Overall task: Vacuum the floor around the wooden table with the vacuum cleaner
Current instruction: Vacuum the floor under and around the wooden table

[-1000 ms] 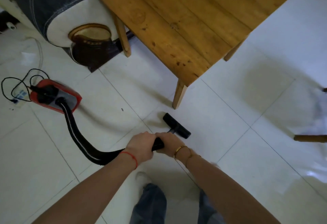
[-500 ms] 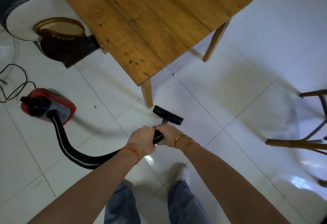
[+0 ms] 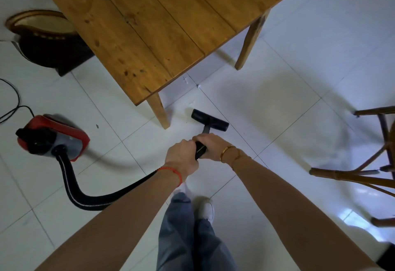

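Here, the black T-shaped floor nozzle (image 3: 210,120) of the vacuum cleaner lies flat on the white tiled floor (image 3: 277,103), just beside the near leg (image 3: 159,110) of the wooden plank table. A short black tube (image 3: 201,149) rises from the nozzle toward the person.

Both hands grip this tube, one directly behind the other. The right hand (image 3: 210,144) is the forward one, nearer the nozzle; its fingers are curled around the tube, and a gold bangle (image 3: 227,153) sits on the wrist. The left hand (image 3: 182,157) holds the rear section, fingers wrapped tight around it, with a red string bracelet (image 3: 172,171) on the wrist. Both forearms extend forward and converge on the tube.

From under the left hand, the black ribbed hose (image 3: 85,198) loops left and back along the floor to the red and grey canister body (image 3: 51,138), which stands well to the left of the table leg. A thin black power cord (image 3: 12,110) trails from the canister toward the left edge.

The tabletop (image 3: 154,24) fills the upper centre of the view. A dark brown ceramic pot (image 3: 42,37) stands at the table's left side. Part of a wooden chair frame (image 3: 352,174) shows at right. The person's blue jeans (image 3: 188,234) and white shoes (image 3: 206,208) appear below the hands.
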`<act>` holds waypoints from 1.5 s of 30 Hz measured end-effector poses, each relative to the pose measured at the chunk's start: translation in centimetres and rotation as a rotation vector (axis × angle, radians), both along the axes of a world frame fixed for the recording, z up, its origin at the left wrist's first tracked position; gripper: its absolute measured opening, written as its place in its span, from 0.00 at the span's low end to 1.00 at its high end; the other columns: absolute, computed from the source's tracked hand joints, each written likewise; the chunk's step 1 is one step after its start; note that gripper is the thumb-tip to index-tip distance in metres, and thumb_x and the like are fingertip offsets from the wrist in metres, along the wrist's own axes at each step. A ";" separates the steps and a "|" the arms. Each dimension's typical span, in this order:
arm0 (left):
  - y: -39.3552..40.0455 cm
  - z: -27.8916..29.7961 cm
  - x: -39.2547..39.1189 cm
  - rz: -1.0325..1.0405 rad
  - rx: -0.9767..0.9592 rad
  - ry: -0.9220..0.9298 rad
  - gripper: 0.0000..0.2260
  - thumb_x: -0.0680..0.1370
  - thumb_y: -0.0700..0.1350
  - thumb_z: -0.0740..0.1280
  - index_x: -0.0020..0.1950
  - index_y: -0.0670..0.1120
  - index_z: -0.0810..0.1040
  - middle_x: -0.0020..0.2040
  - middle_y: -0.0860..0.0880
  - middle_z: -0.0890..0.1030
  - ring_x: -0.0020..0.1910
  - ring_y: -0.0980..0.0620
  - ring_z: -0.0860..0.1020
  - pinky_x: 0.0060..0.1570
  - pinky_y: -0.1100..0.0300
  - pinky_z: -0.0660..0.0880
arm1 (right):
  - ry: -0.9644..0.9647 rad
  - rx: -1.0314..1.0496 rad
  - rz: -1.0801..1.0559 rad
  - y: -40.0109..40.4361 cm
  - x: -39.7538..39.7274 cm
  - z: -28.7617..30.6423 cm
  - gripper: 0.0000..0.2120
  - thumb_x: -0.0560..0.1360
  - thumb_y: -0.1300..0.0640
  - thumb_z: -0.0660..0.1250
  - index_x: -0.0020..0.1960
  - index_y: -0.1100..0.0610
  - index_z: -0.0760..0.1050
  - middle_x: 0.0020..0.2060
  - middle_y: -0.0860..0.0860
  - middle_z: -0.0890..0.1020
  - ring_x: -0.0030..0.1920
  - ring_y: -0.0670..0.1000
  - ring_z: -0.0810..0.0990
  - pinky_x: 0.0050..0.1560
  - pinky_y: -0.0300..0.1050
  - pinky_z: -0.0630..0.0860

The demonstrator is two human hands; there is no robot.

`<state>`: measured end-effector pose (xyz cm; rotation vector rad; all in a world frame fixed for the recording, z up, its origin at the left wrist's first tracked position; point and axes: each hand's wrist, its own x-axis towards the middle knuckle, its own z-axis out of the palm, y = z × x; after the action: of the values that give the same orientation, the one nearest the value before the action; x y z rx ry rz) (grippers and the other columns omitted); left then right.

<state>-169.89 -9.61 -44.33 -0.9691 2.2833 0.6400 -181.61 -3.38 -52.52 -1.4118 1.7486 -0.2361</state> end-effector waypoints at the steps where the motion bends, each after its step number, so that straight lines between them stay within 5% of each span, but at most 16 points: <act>1: -0.2 -0.2 -0.6 0.004 -0.003 0.004 0.12 0.74 0.39 0.65 0.57 0.44 0.73 0.51 0.45 0.79 0.48 0.45 0.80 0.45 0.57 0.74 | 0.006 -0.004 0.001 -0.2 -0.6 -0.3 0.13 0.70 0.60 0.71 0.54 0.57 0.76 0.48 0.55 0.81 0.49 0.55 0.78 0.54 0.49 0.74; 27: -9.5 -2.5 -20.3 0.009 -0.022 0.136 0.13 0.77 0.44 0.67 0.60 0.44 0.72 0.52 0.46 0.79 0.49 0.48 0.80 0.49 0.59 0.76 | 0.073 -0.020 -0.054 -9.7 -20.5 -0.9 0.15 0.71 0.57 0.72 0.56 0.56 0.75 0.54 0.53 0.80 0.56 0.54 0.77 0.60 0.48 0.73; 45: 0.9 0.5 -22.0 0.307 0.013 -0.061 0.10 0.74 0.39 0.64 0.55 0.43 0.74 0.51 0.45 0.78 0.48 0.46 0.79 0.41 0.59 0.71 | -0.028 0.000 0.237 -2.0 -22.1 0.6 0.10 0.71 0.62 0.70 0.51 0.61 0.75 0.49 0.58 0.79 0.50 0.57 0.77 0.47 0.51 0.76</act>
<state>-191.85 -8.67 -43.82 -1.3284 2.0922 0.7388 -203.68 -5.38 -51.91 -1.5930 1.5416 -0.1269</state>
